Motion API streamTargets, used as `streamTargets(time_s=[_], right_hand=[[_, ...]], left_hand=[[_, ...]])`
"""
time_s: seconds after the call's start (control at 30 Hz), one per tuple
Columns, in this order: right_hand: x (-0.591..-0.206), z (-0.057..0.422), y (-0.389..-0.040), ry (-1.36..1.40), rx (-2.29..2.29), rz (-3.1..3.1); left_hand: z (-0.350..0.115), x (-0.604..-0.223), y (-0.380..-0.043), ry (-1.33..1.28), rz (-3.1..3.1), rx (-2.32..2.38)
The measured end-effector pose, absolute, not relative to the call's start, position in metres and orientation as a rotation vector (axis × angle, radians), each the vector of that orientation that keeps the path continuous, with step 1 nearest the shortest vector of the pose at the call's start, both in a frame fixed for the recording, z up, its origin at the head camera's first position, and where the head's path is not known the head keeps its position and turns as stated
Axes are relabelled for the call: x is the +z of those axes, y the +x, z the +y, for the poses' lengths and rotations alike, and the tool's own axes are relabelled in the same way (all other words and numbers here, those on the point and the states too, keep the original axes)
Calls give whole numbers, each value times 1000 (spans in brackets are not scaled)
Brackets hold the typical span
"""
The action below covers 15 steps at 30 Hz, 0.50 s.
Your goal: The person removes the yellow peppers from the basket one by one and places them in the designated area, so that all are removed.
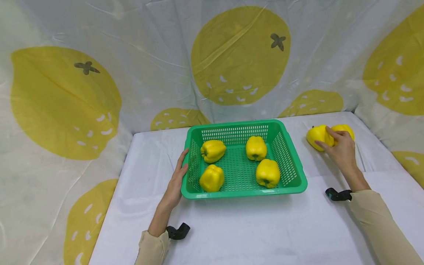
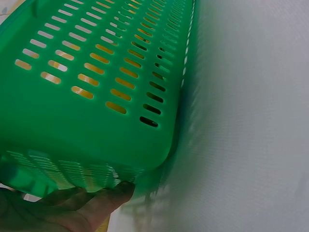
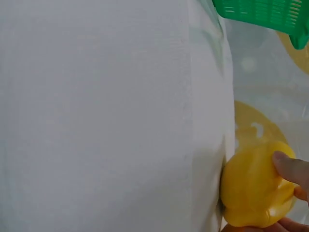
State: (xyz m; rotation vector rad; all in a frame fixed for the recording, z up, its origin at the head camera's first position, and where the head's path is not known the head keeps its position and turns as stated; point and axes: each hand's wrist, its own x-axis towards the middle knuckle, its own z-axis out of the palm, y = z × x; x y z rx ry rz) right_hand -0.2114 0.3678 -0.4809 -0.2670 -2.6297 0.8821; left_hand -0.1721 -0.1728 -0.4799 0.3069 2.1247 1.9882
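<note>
A green plastic basket (image 1: pixel 245 192) with slotted walls stands on the white-covered table, several yellow bell peppers (image 1: pixel 267 173) lying apart inside it. Against the basket's left side rests my left hand (image 1: pixel 173 184), fingers fairly straight. In the left wrist view, its fingertips (image 2: pixel 126 188) touch the slotted wall. Right of the basket, my right hand (image 1: pixel 341 149) grips a yellow bell pepper (image 1: pixel 318 137) between thumb and fingers. Seen from the right wrist, the thumb presses the held pepper (image 3: pixel 253 186) from one side and fingers lie under the other. Another bell pepper (image 1: pixel 346 129) sits just behind that hand, partly hidden.
A white cloth (image 1: pixel 251 228) covers the table. Behind and at both sides hangs a pale curtain (image 1: pixel 152 73) printed with large lemons. A black wrist mount (image 1: pixel 179 232) sits at the left wrist, and a matching mount (image 1: pixel 338 194) at the right.
</note>
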Motion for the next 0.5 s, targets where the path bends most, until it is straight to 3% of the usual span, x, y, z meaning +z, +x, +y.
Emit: streamTargets(time_s=[0.5], right_hand=[[-480,365,-214,-275,815,-2648]], left_hand=[[-172,-479,-172,295,2103,2001]])
